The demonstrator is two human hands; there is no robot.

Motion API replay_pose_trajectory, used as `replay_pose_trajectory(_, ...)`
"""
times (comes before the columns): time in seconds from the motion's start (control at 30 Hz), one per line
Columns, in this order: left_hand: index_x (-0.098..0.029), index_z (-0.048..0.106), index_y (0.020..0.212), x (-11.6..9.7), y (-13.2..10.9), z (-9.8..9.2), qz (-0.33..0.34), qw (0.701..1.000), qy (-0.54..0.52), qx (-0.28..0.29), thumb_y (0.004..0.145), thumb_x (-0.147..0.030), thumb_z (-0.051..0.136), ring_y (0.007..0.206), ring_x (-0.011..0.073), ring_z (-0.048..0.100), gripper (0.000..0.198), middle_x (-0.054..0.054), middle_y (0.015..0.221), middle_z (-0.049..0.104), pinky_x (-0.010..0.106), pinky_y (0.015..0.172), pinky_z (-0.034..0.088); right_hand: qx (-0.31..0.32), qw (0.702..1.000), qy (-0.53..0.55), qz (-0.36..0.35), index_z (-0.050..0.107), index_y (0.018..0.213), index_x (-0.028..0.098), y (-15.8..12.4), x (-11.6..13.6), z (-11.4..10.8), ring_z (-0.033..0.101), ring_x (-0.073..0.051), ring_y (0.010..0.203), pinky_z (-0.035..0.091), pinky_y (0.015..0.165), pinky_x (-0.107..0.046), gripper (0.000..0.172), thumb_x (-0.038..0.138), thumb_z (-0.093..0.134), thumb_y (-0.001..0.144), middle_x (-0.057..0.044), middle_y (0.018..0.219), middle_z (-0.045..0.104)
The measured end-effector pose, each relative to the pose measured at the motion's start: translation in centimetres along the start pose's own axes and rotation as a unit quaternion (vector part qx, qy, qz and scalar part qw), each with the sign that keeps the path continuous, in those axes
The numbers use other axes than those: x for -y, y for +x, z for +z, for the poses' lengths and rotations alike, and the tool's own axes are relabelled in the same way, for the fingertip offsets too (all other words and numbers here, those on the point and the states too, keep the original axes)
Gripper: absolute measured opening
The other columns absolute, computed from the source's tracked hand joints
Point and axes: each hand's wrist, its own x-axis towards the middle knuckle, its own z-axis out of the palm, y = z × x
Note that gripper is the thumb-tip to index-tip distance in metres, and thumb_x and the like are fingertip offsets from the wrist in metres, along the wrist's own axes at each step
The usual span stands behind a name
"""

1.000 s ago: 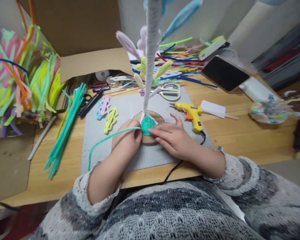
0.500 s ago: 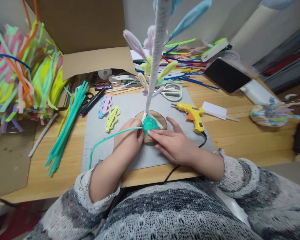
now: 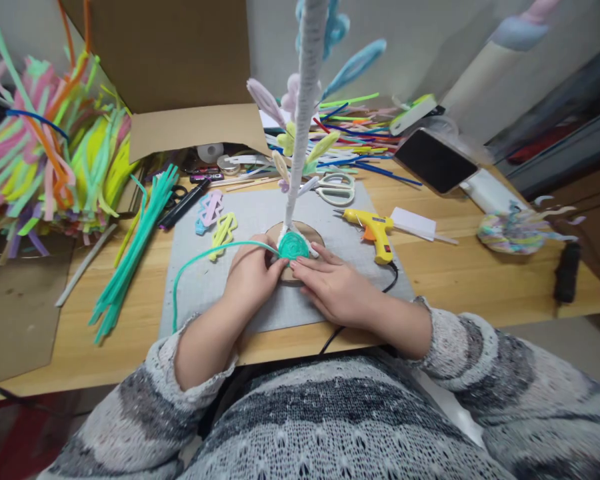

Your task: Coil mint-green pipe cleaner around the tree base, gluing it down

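A green pipe cleaner wound into a flat spiral (image 3: 294, 246) lies on a round wood slice (image 3: 316, 235), at the foot of a white-wrapped stem (image 3: 303, 127). My left hand (image 3: 253, 272) pinches the pipe cleaner at the spiral's left edge, and its loose tail (image 3: 190, 261) arcs away to the left over my wrist. On the other side, my right hand (image 3: 337, 285) has its fingers stretched out, tips touching the spiral's lower right edge. Pastel pipe-cleaner leaves and flowers branch from the stem. My fingers partly hide the wood slice.
A yellow glue gun (image 3: 373, 230) and scissors (image 3: 336, 189) lie to the right on the grey mat (image 3: 260, 317). Green pipe cleaners (image 3: 135, 247) lie at left beside a marker (image 3: 185, 203) and zigzag pieces (image 3: 223, 235). A phone (image 3: 436, 159) rests back right.
My right hand's fingers have drawn together and closer to the green spiral. My left thumb now shows against the spiral's edge. The whole view has shifted slightly.
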Motion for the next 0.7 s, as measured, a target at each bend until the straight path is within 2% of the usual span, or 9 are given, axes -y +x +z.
replay_pose_trajectory(0.17,-0.021,0.056,0.086,0.1,0.2,0.2,-0.012,0.999,0.030,-0.033,0.080,-0.029,0.065,0.097,0.0257,0.054,0.014,0.006,0.092,0.062,0.040,0.089,0.042,0.010,0.999,0.034,0.020,0.060,0.117,0.012,-0.2,0.0,0.0,0.060,-0.022,0.119,0.035,0.112,-0.051,0.030,0.018,0.042,0.093,-0.016,0.120,0.067)
replay_pose_trajectory(0.3,-0.020,0.057,0.089,-0.1,0.3,0.8,-0.030,0.999,0.021,-0.041,0.082,-0.027,0.060,0.100,0.0259,0.055,0.011,0.007,0.100,0.062,0.040,0.092,0.043,0.030,0.998,0.049,0.030,0.058,0.121,0.009,-0.4,-0.1,0.0,0.059,-0.024,0.120,0.033,0.112,-0.054,0.034,0.016,0.041,0.092,-0.019,0.122,0.066)
replay_pose_trajectory(0.5,-0.018,0.058,0.094,-0.6,0.0,1.4,-0.030,0.996,0.065,-0.046,0.089,-0.028,0.049,0.107,0.0287,0.052,0.014,0.010,0.104,0.061,0.043,0.097,0.040,0.017,1.000,0.015,0.020,0.058,0.121,0.007,-0.4,-0.1,0.2,0.059,-0.023,0.120,0.036,0.111,-0.052,0.035,0.018,0.040,0.093,-0.019,0.120,0.067)
replay_pose_trajectory(0.7,-0.017,0.055,0.104,-1.4,0.0,1.6,-0.095,0.991,0.070,-0.056,0.085,-0.027,0.053,0.109,0.0312,0.052,0.021,0.012,0.107,0.059,0.045,0.097,0.040,0.033,0.999,0.013,0.015,0.057,0.123,0.012,-0.2,-0.2,0.1,0.058,-0.021,0.121,0.035,0.112,-0.051,0.036,0.018,0.040,0.092,-0.015,0.120,0.068)
